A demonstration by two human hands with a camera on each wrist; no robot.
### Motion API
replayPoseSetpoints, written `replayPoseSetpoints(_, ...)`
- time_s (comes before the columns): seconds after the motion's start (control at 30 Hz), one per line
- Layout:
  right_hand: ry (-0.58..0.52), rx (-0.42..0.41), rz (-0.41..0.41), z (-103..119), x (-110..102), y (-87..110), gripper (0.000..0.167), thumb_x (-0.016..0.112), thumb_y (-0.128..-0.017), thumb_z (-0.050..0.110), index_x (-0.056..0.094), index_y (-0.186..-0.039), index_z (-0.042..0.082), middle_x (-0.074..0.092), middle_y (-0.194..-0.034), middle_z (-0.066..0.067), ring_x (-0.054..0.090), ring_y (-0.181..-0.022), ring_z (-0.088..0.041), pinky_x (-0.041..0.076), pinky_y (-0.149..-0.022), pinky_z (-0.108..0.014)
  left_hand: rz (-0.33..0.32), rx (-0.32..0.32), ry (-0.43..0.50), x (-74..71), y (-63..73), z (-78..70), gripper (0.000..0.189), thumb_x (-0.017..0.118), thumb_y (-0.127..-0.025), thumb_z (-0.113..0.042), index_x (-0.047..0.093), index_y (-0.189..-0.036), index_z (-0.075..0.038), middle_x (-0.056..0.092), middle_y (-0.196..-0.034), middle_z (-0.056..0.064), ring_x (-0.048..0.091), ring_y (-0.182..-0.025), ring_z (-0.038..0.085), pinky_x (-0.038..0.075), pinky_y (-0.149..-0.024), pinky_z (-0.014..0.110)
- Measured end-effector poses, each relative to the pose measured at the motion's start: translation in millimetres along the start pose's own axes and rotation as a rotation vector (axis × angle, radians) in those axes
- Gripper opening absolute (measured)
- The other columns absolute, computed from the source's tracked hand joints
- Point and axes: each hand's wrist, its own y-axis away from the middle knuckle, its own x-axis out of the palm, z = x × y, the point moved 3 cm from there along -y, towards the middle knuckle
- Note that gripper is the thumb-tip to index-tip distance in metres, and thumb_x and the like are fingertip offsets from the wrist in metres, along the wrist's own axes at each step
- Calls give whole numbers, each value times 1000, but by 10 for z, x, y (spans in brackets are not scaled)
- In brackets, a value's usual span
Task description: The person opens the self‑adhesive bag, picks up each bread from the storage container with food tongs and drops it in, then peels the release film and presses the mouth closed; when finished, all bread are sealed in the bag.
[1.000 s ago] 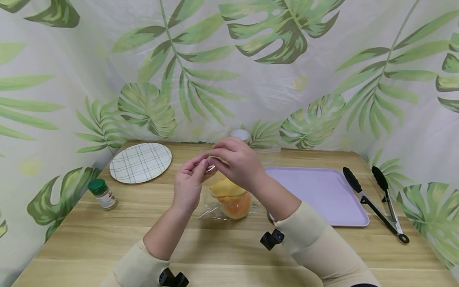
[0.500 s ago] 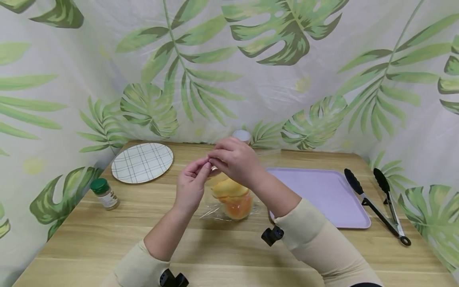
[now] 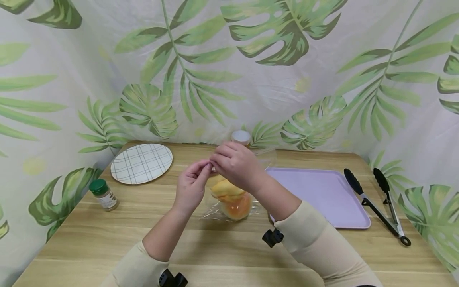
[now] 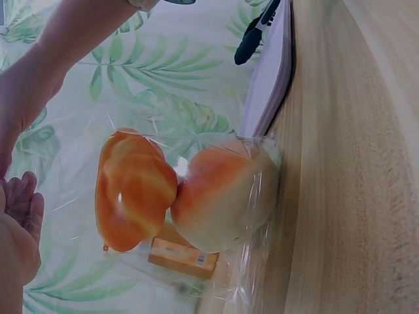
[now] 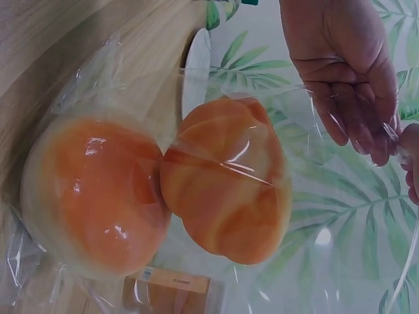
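Observation:
A clear plastic bag [image 3: 211, 213] stands on the wooden table in front of me. Inside it a twisted golden roll [image 4: 134, 190] sits on top of a round orange-and-cream bun [image 4: 226, 196]. My left hand [image 3: 190, 187] pinches the bag's upper edge between thumb and forefinger. Right beside it, my right hand [image 3: 238, 167] pinches the same edge, fingertips meeting those of the left. In the right wrist view, clear film [image 5: 301, 118] stretches from the breads up to the fingers of the left hand.
At the back left lies a white checked plate [image 3: 141, 163], with a green-capped spice jar [image 3: 104, 195] nearer me. A lilac tray [image 3: 322, 195] and black-tipped tongs [image 3: 374, 207] lie to the right. Behind the bag is a white-topped container [image 3: 241, 136].
The fingertips of both hands have come together at the bag's edge. My right hand has dipped slightly, and the breads have barely moved.

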Motion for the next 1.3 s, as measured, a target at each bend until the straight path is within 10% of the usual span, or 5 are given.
replayPoseSetpoints(0.3,-83,82,-25,-14,17,38,5,74,-83,8,71,-85,6,70,-85,-3,66,-87,-21,56,-86,-30,28,41,-23,7,6,9,21,51,-95,9,56,-110,24,70,-95,-20,68,-86,-2,58,-81,18)
replayPoseSetpoints(0.53,-309,356,-78,0,37,109,5,70,-87,8,72,-84,4,71,-87,-8,64,-89,-23,55,-85,-33,44,42,31,4,7,6,28,52,-96,7,69,-103,-14,72,-97,-16,70,-88,0,58,-82,20)
replayPoseSetpoints(1.07,-793,907,-320,105,157,239,9,61,-90,2,65,-85,-5,64,-93,-20,58,-95,-25,49,-88,-28,102,44,36,53,7,-32,22,51,-98,4,56,-110,22,72,-100,-17,68,-94,0,59,-84,22)
replayPoseSetpoints(1.3,-664,837,-377,9,65,258,8,66,-90,3,66,-89,-5,65,-94,-19,59,-94,-23,48,-86,-28,49,-45,96,-3,-7,-31,19,50,-101,-5,67,-105,-13,75,-99,-14,71,-95,4,57,-91,24)
